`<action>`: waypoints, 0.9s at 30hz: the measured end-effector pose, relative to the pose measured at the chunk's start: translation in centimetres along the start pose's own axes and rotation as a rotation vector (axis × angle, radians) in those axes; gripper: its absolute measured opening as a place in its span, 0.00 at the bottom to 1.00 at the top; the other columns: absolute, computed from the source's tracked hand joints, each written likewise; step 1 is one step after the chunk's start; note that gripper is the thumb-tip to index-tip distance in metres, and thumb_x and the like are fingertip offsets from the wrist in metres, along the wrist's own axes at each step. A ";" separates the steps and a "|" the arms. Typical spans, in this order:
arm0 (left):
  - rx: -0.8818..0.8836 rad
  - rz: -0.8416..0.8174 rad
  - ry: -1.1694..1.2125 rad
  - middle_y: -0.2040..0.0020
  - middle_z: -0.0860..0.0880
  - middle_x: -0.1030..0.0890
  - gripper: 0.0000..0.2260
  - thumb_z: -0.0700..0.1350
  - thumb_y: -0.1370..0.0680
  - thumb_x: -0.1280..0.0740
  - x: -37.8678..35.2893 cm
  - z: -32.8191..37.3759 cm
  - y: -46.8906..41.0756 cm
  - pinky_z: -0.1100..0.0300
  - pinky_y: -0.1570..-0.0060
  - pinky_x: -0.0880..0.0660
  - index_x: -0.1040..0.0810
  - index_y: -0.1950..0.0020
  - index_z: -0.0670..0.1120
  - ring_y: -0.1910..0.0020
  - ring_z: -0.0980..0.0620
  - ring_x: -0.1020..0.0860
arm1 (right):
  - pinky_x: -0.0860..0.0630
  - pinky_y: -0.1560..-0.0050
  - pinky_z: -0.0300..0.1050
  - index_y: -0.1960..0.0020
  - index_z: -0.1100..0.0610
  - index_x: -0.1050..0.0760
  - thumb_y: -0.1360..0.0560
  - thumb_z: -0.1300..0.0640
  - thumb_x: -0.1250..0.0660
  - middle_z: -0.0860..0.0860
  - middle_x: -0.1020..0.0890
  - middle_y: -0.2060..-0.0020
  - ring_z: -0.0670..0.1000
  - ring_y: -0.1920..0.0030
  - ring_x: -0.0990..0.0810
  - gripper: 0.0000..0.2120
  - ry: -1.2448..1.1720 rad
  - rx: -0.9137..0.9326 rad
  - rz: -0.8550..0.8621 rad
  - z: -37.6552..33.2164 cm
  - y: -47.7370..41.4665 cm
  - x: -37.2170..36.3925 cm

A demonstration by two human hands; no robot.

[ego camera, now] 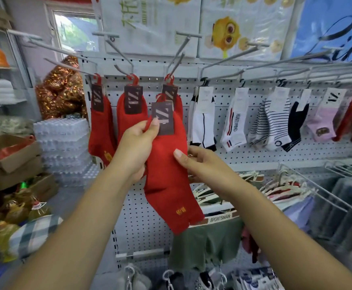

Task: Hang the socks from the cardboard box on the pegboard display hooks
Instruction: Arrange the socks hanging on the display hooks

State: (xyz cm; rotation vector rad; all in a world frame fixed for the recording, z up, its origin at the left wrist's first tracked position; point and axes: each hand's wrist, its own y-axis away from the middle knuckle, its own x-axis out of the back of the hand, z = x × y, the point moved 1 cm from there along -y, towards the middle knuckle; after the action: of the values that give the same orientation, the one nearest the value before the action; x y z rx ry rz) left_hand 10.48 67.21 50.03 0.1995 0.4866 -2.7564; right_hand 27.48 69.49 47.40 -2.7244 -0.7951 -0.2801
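Left grip (137,143) pinches the limp, light red socks (166,176) at the cuff beside their stiff card header (163,118) (probably the surest hold), right grip (202,164) clasping one edge, below the pegboard hooks (176,61).

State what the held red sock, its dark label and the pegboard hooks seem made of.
Red sock: soft matte knit fabric; it drapes limply.
Dark label: probably printed card, flat and stiff.
Pegboard hooks: likely painted metal wire, thin, rigid, pale grey.

Bright, even light, perhaps partly from the window (74,30); wide-angle bending and soft blur toward the edges.
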 end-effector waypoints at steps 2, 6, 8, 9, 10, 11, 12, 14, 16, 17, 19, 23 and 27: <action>-0.025 -0.041 -0.011 0.48 0.46 0.12 0.09 0.48 0.18 0.33 -1.4 -0.2 -0.1 0.48 0.41 0.20 0.15 0.47 0.46 0.45 0.47 0.15 | 0.17 0.45 0.53 0.37 0.54 0.22 0.21 0.42 0.34 0.56 0.14 0.46 0.55 0.45 0.15 0.19 -0.090 0.066 0.058 -0.5 -0.1 1.0; -0.049 -0.056 -0.026 0.48 0.47 0.12 0.10 0.50 0.19 0.31 -4.1 0.1 -0.5 0.47 0.39 0.20 0.14 0.46 0.46 0.45 0.48 0.15 | 0.17 0.53 0.44 0.37 0.53 0.23 0.19 0.50 0.34 0.51 0.13 0.49 0.49 0.49 0.14 0.13 -0.103 0.193 0.164 -1.5 -1.4 3.0; -0.083 -0.037 -0.068 0.49 0.49 0.12 0.09 0.49 0.19 0.31 -4.9 0.5 -1.1 0.52 0.40 0.21 0.13 0.48 0.47 0.45 0.51 0.15 | 0.17 0.49 0.46 0.38 0.52 0.22 0.19 0.52 0.34 0.51 0.14 0.47 0.50 0.48 0.14 0.11 -0.119 0.241 0.201 -1.7 -2.5 3.9; -0.089 -0.035 -0.084 0.49 0.49 0.12 0.08 0.49 0.18 0.32 -5.2 0.8 -1.3 0.54 0.40 0.21 0.14 0.48 0.48 0.45 0.52 0.15 | 0.17 0.48 0.47 0.40 0.51 0.21 0.19 0.52 0.34 0.51 0.14 0.48 0.50 0.47 0.14 0.09 -0.132 0.255 0.216 -1.9 -3.1 4.2; -0.086 -0.034 -0.087 0.49 0.49 0.12 0.09 0.49 0.18 0.32 -5.3 1.1 -1.5 0.55 0.40 0.21 0.14 0.49 0.48 0.45 0.52 0.15 | 0.17 0.48 0.47 0.43 0.49 0.21 0.19 0.51 0.34 0.51 0.14 0.49 0.50 0.48 0.14 0.07 -0.141 0.265 0.227 -2.2 -3.7 4.6; -0.086 -0.028 -0.091 0.49 0.49 0.12 0.09 0.49 0.18 0.32 -5.4 1.3 -1.7 0.54 0.40 0.21 0.14 0.48 0.48 0.45 0.51 0.15 | 0.17 0.48 0.47 0.45 0.48 0.21 0.19 0.51 0.34 0.51 0.14 0.50 0.50 0.49 0.14 0.05 -0.136 0.276 0.234 -2.4 -4.4 4.9; -0.102 -0.002 -0.115 0.49 0.49 0.12 0.09 0.50 0.18 0.32 -5.4 1.5 -2.0 0.53 0.39 0.21 0.14 0.48 0.48 0.46 0.52 0.15 | 0.17 0.48 0.46 0.46 0.48 0.20 0.18 0.51 0.35 0.50 0.14 0.50 0.49 0.49 0.14 0.05 -0.126 0.288 0.235 -2.7 -5.2 5.0; -0.196 0.135 -0.234 0.50 0.49 0.13 0.08 0.51 0.19 0.31 -5.3 1.8 -2.6 0.52 0.40 0.21 0.15 0.47 0.49 0.48 0.53 0.16 | 0.17 0.48 0.49 0.48 0.49 0.20 0.18 0.51 0.35 0.50 0.14 0.52 0.50 0.51 0.14 0.06 -0.102 0.310 0.257 -2.9 -7.1 5.2; -0.306 0.314 -0.332 0.49 0.49 0.15 0.10 0.51 0.21 0.29 -5.1 2.3 -2.8 0.56 0.43 0.20 0.17 0.44 0.47 0.49 0.53 0.17 | 0.18 0.50 0.52 0.53 0.49 0.20 0.18 0.51 0.35 0.51 0.14 0.55 0.51 0.53 0.15 0.08 -0.071 0.324 0.305 -2.9 -9.1 5.2; -0.354 0.375 -0.369 0.49 0.51 0.15 0.11 0.51 0.21 0.28 -5.0 2.6 -2.9 0.61 0.46 0.21 0.18 0.42 0.47 0.51 0.55 0.18 | 0.18 0.51 0.52 0.55 0.50 0.20 0.18 0.51 0.36 0.51 0.14 0.56 0.52 0.54 0.15 0.09 -0.050 0.329 0.325 -2.9 -10.1 5.1; -0.411 0.423 -0.442 0.49 0.55 0.17 0.12 0.50 0.21 0.28 -4.5 3.2 -3.1 0.70 0.51 0.24 0.19 0.41 0.48 0.53 0.61 0.20 | 0.19 0.53 0.53 0.54 0.53 0.20 0.18 0.51 0.36 0.53 0.15 0.57 0.54 0.55 0.16 0.10 -0.007 0.338 0.334 -3.1 -11.8 4.7; -0.483 0.420 -0.530 0.46 0.56 0.16 0.13 0.49 0.22 0.27 -4.0 4.6 -3.8 0.71 0.49 0.26 0.20 0.38 0.50 0.49 0.63 0.19 | 0.24 0.57 0.46 0.50 0.59 0.20 0.18 0.52 0.37 0.52 0.17 0.57 0.52 0.56 0.19 0.12 0.088 0.355 0.306 -2.8 -14.2 3.9; -0.632 0.414 -0.590 0.48 0.52 0.15 0.10 0.47 0.21 0.27 -4.5 6.9 -4.0 0.63 0.45 0.23 0.17 0.41 0.46 0.47 0.58 0.17 | 0.24 0.58 0.48 0.52 0.61 0.22 0.18 0.50 0.38 0.54 0.17 0.59 0.53 0.58 0.19 0.15 0.091 0.337 0.247 -1.2 -15.7 3.3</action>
State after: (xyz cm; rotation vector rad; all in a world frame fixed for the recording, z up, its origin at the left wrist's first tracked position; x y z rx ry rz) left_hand 12.76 69.66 58.59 -0.5778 0.9682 -1.9990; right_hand 21.49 83.42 52.82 -2.4376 -0.4284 -0.1934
